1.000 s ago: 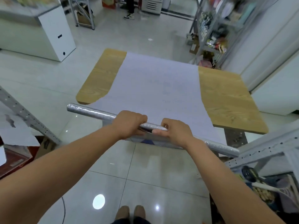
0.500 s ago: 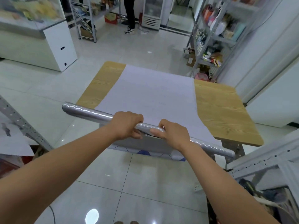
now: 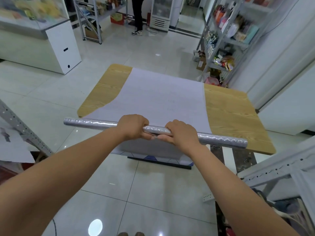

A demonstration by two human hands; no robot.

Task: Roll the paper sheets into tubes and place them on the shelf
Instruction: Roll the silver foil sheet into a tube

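- While held over the near edge of the bench (image 3: 230, 113), the silvery tube (image 3: 95, 123) runs left to right, its right end lower in view.
- Left grip (image 3: 132, 127) curled round tube near its middle.
- Right grip (image 3: 182, 134) wrapped round it just beside, thumbs nearly meeting underneath.
- Flat sheet (image 3: 162, 99) on bench, near end hanging over.

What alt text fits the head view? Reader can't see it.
The left hand and right hand grip the middle of a long silvery rolled tube, held crosswise over the near edge of a wooden table. A white paper sheet lies flat along the table, its near end hanging off. Stocked metal shelves stand at the right.
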